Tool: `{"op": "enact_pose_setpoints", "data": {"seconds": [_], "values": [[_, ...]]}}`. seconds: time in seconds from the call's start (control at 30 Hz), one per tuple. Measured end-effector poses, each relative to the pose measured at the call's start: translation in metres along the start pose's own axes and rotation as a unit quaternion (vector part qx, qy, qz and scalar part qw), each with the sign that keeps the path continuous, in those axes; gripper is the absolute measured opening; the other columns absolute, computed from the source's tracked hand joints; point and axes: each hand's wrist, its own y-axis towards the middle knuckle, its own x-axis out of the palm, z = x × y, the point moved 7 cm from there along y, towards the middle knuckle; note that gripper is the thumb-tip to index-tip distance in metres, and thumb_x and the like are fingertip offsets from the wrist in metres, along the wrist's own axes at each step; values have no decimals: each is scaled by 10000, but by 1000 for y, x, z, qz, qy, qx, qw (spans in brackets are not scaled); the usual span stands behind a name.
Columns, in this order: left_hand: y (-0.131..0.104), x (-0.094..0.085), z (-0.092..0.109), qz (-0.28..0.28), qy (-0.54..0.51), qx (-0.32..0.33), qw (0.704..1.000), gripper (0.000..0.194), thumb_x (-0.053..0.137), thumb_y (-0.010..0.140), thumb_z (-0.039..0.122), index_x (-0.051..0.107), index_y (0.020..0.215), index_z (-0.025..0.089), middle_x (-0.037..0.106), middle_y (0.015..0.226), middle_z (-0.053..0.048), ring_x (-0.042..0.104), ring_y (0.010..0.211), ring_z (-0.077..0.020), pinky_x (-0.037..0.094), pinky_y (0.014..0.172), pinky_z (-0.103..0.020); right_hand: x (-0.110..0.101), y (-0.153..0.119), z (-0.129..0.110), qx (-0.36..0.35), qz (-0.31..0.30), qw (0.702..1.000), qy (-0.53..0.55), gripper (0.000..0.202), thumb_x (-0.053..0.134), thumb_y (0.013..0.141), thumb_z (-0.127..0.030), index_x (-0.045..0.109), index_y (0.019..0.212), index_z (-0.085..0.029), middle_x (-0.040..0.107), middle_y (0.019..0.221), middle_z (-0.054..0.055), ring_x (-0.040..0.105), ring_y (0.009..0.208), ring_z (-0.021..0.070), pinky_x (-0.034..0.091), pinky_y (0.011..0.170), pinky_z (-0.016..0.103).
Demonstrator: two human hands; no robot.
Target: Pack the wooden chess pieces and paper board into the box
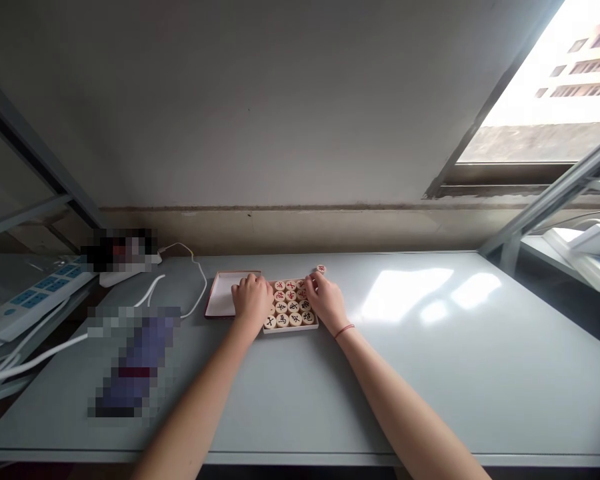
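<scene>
A shallow white box (291, 329) holds rows of round wooden Chinese chess pieces (293, 307), some marked in red and some in black. My left hand (253, 300) is curled over the box's left side and covers part of it; what its fingers grip is hidden. At the upper right of the box, my right hand (327, 301) has its fingers bent in over the end pieces, and I cannot make out what they hold. One loose chess piece (321, 269) lies on the desk just beyond my right fingers. The box lid (221, 294) lies left of the box, partly behind my left hand.
Around these lies a grey desk (430, 387) with bright sunlight patches toward the right. A white power strip (45, 293), white cables (199, 293) and a blurred purple item (143, 363) are on the left. A wall (300, 133) rises behind; metal frame posts (555, 193) stand at the sides.
</scene>
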Motion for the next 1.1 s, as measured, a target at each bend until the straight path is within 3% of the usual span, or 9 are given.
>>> {"op": "enact_pose_setpoints", "data": {"seconds": [0.43, 0.5, 0.57, 0.63, 0.7, 0.83, 0.9, 0.97, 1.1], "values": [[1, -2, -4, -3, -103, 74, 992, 165, 456, 875, 207, 616, 835, 216, 685, 919, -40, 603, 911, -217, 394, 782, -333, -11, 0, 4, 2, 45, 996, 78, 330, 362, 897, -375, 429, 614, -220, 517, 552, -10, 435, 502, 129, 290, 501, 240], [1, -4, -6, -3, -141, 71, 987, 145, 466, 868, 197, 606, 832, 218, 687, 892, -26, 610, 905, -208, 399, 794, -333, -14, -2, -2, -30, 57, 993, 96, 302, 365, 897, -357, 488, 660, -217, 543, 584, -2, 465, 528, 131, 331, 520, 240], [1, -10, -6, 19, -199, 69, 977, 125, 475, 866, 195, 595, 839, 217, 682, 887, -18, 615, 888, -192, 414, 810, -330, -16, -6, -17, -98, 61, 987, 114, 219, 395, 887, -332, 564, 827, -206, 610, 708, 21, 516, 583, 134, 396, 565, 242], [0, -16, -7, 48, -289, 67, 954, 94, 492, 868, 228, 584, 853, 213, 674, 889, -19, 619, 856, -173, 440, 815, -314, -16, -14, -37, -183, 62, 975, 113, 235, 455, 865, -319, 562, 1037, -201, 650, 911, 63, 572, 680, 148, 457, 632, 261], [-1, -18, -7, 46, -410, 55, 909, 101, 515, 865, 291, 572, 875, 208, 665, 903, -27, 627, 824, -157, 476, 781, -284, -15, -23, -56, -257, 61, 960, 96, 310, 498, 858, -319, 531, 1146, -209, 632, 1075, 98, 608, 817, 177, 495, 716, 293], [-3, -8, -1, -22, -574, 35, 818, 181, 554, 837, 361, 561, 910, 196, 656, 912, -41, 651, 818, -156, 516, 707, -247, -18, -32, -77, -327, 69, 939, 74, 231, 463, 905, -277, 556, 1107, -219, 633, 1100, 101, 605, 949, 196, 495, 809, 318], [-3, -6, -2, -24, -581, 26, 813, 208, 559, 834, 375, 568, 937, 195, 656, 929, -45, 653, 819, -156, 519, 714, -249, -22, -27, -73, -330, 74, 938, 82, 195, 457, 911, -264, 570, 1062, -217, 640, 1085, 94, 603, 953, 188, 488, 821, 312], [-3, -8, -5, -11, -560, 16, 829, 237, 542, 846, 396, 579, 971, 198, 655, 954, -47, 648, 814, -152, 519, 718, -253, -27, -13, -57, -296, 94, 946, 90, 176, 464, 904, -269, 579, 1024, -211, 649, 1049, 89, 600, 949, 186, 479, 828, 312], [-2, -9, -12, -3, -511, 3, 859, 233, 493, 868, 377, 602, 965, 196, 651, 956, -48, 621, 813, -153, 516, 640, -233, -31, 22, 5, -134, 165, 976, 51, 183, 471, 869, -287, 588, 970, -189, 664, 972, 94, 576, 917, 216, 448, 814, 347]]}}
